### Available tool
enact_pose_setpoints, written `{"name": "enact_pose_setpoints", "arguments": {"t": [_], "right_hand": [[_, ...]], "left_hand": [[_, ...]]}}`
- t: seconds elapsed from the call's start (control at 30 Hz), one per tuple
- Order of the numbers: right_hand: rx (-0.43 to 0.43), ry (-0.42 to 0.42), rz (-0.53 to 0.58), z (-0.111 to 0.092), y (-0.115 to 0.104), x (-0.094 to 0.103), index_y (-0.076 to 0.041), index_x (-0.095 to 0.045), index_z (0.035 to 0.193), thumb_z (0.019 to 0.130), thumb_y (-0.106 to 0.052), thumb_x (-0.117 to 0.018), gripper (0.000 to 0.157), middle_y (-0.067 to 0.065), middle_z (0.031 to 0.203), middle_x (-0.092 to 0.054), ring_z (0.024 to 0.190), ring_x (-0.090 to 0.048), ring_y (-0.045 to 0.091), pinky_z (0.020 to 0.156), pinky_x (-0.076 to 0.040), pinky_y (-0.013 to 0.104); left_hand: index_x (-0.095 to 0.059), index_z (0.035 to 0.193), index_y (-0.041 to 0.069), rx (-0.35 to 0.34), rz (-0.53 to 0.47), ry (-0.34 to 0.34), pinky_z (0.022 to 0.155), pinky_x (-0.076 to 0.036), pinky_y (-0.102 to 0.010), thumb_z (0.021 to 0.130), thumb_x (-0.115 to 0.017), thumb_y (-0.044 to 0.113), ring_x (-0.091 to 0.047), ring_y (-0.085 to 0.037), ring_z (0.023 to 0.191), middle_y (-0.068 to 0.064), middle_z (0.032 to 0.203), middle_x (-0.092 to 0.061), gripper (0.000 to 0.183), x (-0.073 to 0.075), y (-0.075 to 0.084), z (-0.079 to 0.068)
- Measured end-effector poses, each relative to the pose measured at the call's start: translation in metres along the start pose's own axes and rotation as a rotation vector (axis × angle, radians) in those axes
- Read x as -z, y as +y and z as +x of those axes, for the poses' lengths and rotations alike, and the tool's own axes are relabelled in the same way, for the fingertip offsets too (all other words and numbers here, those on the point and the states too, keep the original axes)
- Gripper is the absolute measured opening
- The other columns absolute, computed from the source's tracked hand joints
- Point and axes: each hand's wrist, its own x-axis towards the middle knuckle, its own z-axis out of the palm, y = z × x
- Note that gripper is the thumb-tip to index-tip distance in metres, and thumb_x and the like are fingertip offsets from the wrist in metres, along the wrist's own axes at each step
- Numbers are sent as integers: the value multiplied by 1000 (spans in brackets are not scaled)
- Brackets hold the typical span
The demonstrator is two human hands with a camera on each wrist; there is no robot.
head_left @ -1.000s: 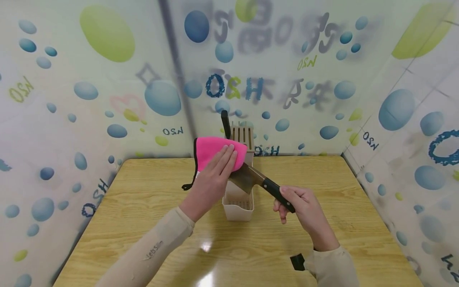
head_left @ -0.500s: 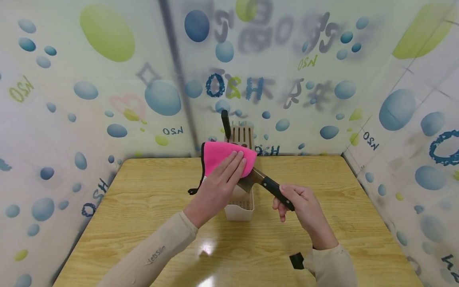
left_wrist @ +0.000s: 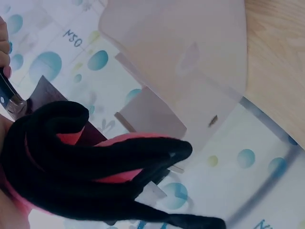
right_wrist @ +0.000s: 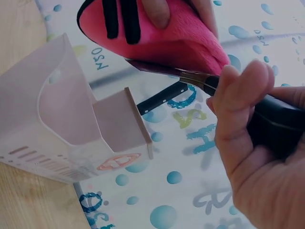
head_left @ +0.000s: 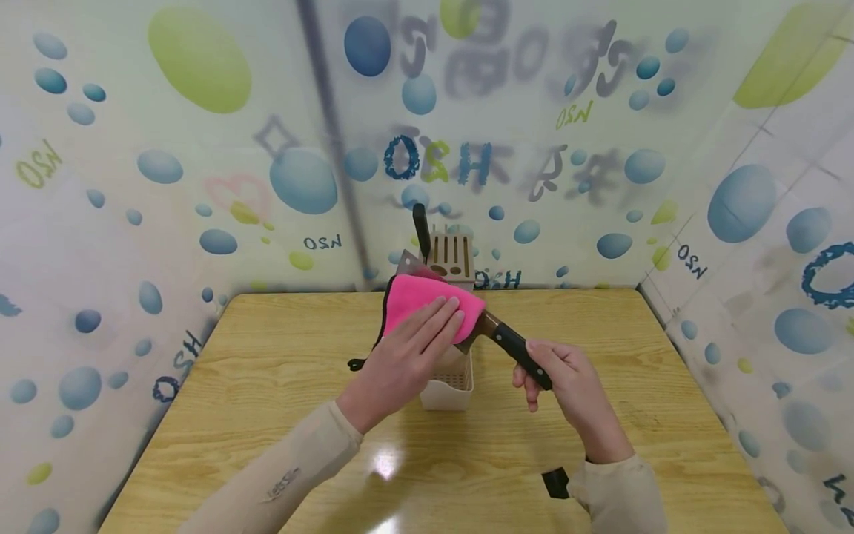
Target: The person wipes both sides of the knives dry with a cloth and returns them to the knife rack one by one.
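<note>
My right hand grips the black riveted handle of a cleaver, whose blade points up and left in the head view. A pink cloth with black edging is folded over the blade. The left hand pinches it there, fingers laid along the top and a thumb on the other side in the right wrist view. The blade's far corner shows beyond the cloth; its middle is covered. Behind and below the cleaver stands a pale knife holder, with a black-handled knife upright in it.
The holder has a slotted top at its back and an open front bin. It stands on a wood-grain table, near a back wall printed with blue and green bubbles. A black tab hangs by the right sleeve.
The left hand and cloth have slid along the blade, down and right toward the handle, uncovering the far corner. The right hand and cleaver have stayed nearly in place.
</note>
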Motion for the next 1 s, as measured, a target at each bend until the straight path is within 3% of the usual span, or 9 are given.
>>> {"name": "enact_pose_setpoints", "arguments": {"t": [0.1, 0.2, 0.27, 0.33, 0.6, 0.87, 1.0], "right_hand": [[3, -5, -14, 0, -1, 2, 10, -67, 98, 113, -27, -44, 46, 4, 74, -69, 54, -60, 15, 51, -60, 38], [14, -10, -29, 0, -2, 3, 9, -68, 98, 113, -26, -44, 45, 5, 77, -70, 57, -61, 17, 54, -61, 38], [17, -9, -37, 0, -2, 4, 10, -68, 100, 113, -25, -44, 45, 4, 79, -71, 59, -62, 17, 56, -61, 37], [15, -2, -45, -1, -2, 5, 12, -67, 102, 113, -25, -44, 45, 4, 80, -72, 59, -62, 17, 57, -61, 37], [12, 24, -85, -2, -4, 13, 13, -67, 108, 113, -27, -44, 47, 3, 81, -74, 53, -58, 16, 52, -60, 36], [57, 30, -101, -2, -6, 17, 12, -69, 104, 113, -25, -45, 44, 6, 83, -74, 52, -59, 19, 50, -60, 40], [56, 51, -126, -2, -8, 17, 11, -67, 110, 112, -23, -48, 40, 8, 85, -73, 53, -60, 20, 51, -60, 41]], "left_hand": [[-49, 150, -4, -8, 1, 11, 123, -35, -39, 95, -64, -7, -45, -32, 146, -20, 156, -48, 58, -1, -4, -5], [-51, 148, -5, -14, 13, 37, 121, -39, -41, 104, -44, -6, -48, -34, 143, -21, 154, -50, 44, -3, -10, -11], [-52, 146, -6, -14, 15, 51, 119, -41, -42, 107, -32, -3, -51, -35, 141, -22, 152, -52, 45, -4, -14, -16], [-52, 146, -7, -2, 15, 46, 118, -43, -43, 107, -28, -2, -52, -35, 140, -22, 152, -52, 46, -4, -18, -21], [-50, 147, -8, 67, -5, -15, 117, -44, -45, 87, -61, -13, -52, -36, 140, -22, 151, -53, 61, -9, -36, -45], [-55, 142, -10, 124, -12, -26, 111, -50, -48, 80, -67, -15, -57, -39, 133, -25, 144, -58, 63, -23, -53, -72], [-56, 141, -10, 152, -15, -62, 111, -50, -49, 81, -66, -16, -58, -40, 133, -26, 143, -59, 62, -30, -59, -83]]}}
